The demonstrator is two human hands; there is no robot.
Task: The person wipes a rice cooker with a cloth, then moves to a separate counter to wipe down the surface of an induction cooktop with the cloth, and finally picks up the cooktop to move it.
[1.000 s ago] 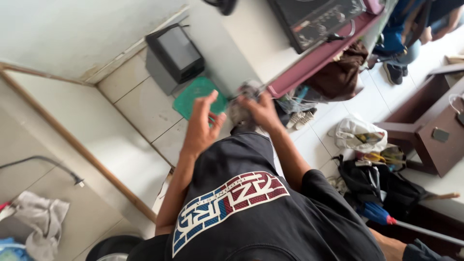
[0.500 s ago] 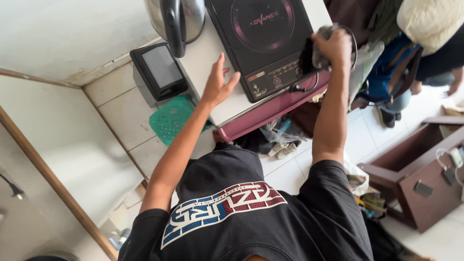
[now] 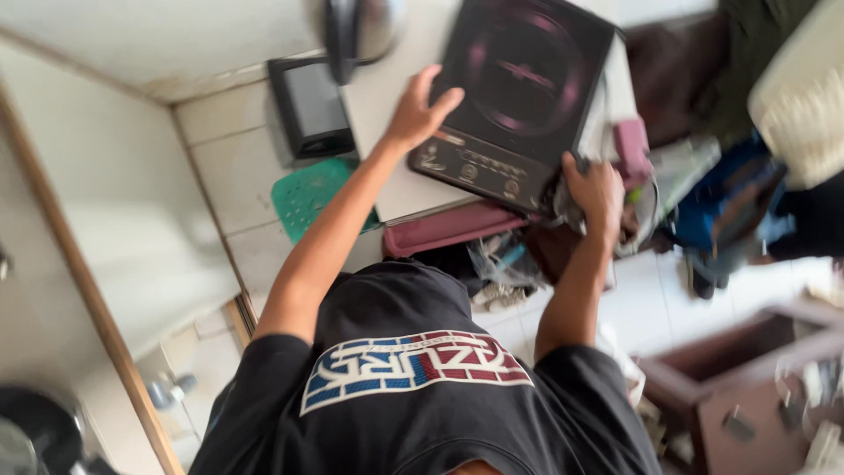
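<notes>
- Since half a second ago your right hand (image 3: pixel 596 189) has come down from the cooker's far right edge to its near right corner; your left hand (image 3: pixel 420 110) has slid from the tabletop onto the cooker's left edge. The view is blurred by motion.
- Induction cooker (image 3: pixel 519 97): black, flat, lying on the white table (image 3: pixel 387 132), turned askew so its control strip faces you and leans toward the right.
- Left hand: fingers spread and slightly curled, fingertips touching the cooker's left rim just above the control strip; palm over the bare tabletop.
- Right hand: fingers pressed together and curled round the cooker's near right corner, along with something dark bunched there. You cannot tell what that dark thing is.
- Cooker lies between your two hands, touching both.
- Kettle (image 3: pixel 356 31): shiny metal with a dark handle, standing on the table just left of the cooker, above your left hand.
- Black box (image 3: pixel 309 105): on the tiled floor against the table's left side.
- Green perforated mat (image 3: pixel 308 193): on the floor, partly under the table edge and under your left forearm.
- Maroon case (image 3: pixel 448 230): sticks out below the table's near edge, between your arms.
- Blue bag (image 3: pixel 721 207) and brown wooden furniture (image 3: pixel 747 387): to your right, well apart from the cooker.
</notes>
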